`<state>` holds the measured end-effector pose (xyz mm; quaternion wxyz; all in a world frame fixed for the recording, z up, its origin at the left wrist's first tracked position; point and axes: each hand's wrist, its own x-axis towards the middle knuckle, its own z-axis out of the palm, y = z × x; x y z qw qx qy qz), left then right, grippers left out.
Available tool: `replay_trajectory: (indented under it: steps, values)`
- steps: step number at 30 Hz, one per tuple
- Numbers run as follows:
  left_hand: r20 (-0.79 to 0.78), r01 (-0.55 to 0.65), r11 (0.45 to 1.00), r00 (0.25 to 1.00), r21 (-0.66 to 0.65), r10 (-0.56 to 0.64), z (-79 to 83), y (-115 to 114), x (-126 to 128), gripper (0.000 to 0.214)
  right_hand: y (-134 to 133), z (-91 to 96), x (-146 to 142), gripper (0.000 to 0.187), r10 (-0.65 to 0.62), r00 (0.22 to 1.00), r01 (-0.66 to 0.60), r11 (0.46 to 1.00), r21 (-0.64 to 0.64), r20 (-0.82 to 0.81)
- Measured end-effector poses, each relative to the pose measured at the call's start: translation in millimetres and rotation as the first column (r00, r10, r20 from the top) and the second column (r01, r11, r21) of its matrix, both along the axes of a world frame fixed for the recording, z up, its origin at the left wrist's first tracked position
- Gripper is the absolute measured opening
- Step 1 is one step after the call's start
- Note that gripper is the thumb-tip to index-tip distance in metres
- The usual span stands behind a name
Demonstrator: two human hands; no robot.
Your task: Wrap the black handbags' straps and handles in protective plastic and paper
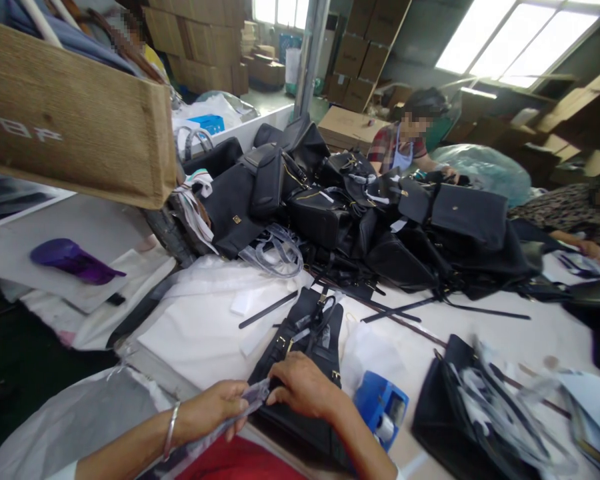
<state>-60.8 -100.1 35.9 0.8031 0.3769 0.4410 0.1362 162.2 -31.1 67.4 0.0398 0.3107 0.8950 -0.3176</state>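
Note:
A black backpack (293, 430) with gold buckles lies on the table in front of me, its upper end pointing away. Over its near left part, my left hand (213, 410), with a silver bangle at the wrist, is closed round a strap wrapped in clear plastic (256, 395). My right hand (303, 387) pinches the far end of that strap, fingers bent over the backpack. The strap runs back below my left forearm. Close to the right of the backpack sits a blue tape dispenser (380, 407).
Black bags (320, 213) are heaped across the far side. Another black bag (445, 400) with plastic-wrapped straps stands at right. White sheets (195, 333) lie to the left, beside a purple scoop-shaped object (73, 260). A brown woven box (75, 113) juts in upper left. Co-workers (400, 143) sit beyond.

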Motion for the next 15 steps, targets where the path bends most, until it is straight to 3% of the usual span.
replay_trajectory:
  steps: [3,9,15]
  values:
    - [0.014,0.004,1.0,1.0,-0.002,-0.004,8.5,-0.3,1.3,0.031,0.1,-2.6,10.2,0.013,0.019,0.999,-0.019,1.0,-0.002,0.046]
    - [-0.185,0.154,0.987,0.969,-0.053,-0.161,19.8,-0.4,2.5,0.035,-0.6,9.4,14.6,0.009,0.0,1.0,0.0,0.998,0.065,0.003]
    - [-0.183,0.013,1.0,0.983,-0.027,-0.017,12.2,-1.1,14.0,0.021,-8.5,13.5,13.7,0.007,-0.019,0.999,0.016,0.995,0.1,0.028]
